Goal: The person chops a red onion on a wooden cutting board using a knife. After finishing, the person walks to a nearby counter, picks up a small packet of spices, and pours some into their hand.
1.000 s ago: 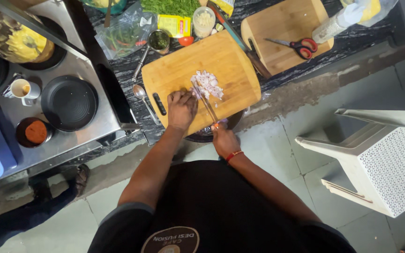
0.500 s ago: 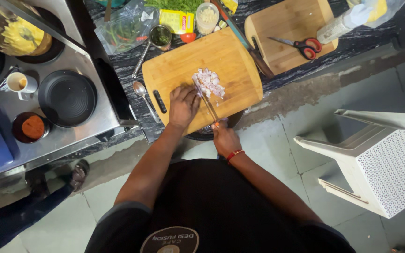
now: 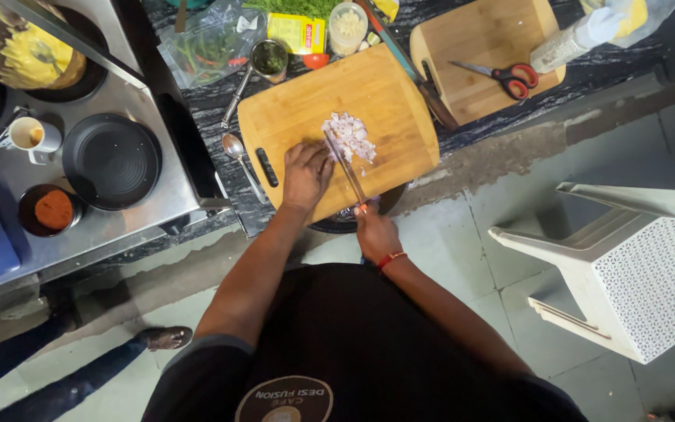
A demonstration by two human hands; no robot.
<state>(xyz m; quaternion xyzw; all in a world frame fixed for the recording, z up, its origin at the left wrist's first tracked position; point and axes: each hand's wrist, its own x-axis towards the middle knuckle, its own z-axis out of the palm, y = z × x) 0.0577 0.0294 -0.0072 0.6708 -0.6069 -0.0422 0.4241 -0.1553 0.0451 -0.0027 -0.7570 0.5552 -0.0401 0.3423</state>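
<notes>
Centre of frame: round-cornered wooden cutting board (image 3: 330,101) on dark stone surface (image 3: 587,74), small heap of chopped pinkish onion (image 3: 349,137) near its lower right. Right hand (image 3: 376,233) closed around knife (image 3: 345,168) handle at board's lower edge, blade lying beside heap; left hand (image 3: 306,173) pressed flat, fingers curled, just left of blade. Best kept: fingertips tucked back, blade tip down, heap gathered tight.

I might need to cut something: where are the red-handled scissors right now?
The scissors lie on the smaller wooden board at the upper right of the head view, beyond the big cutting board.
</notes>
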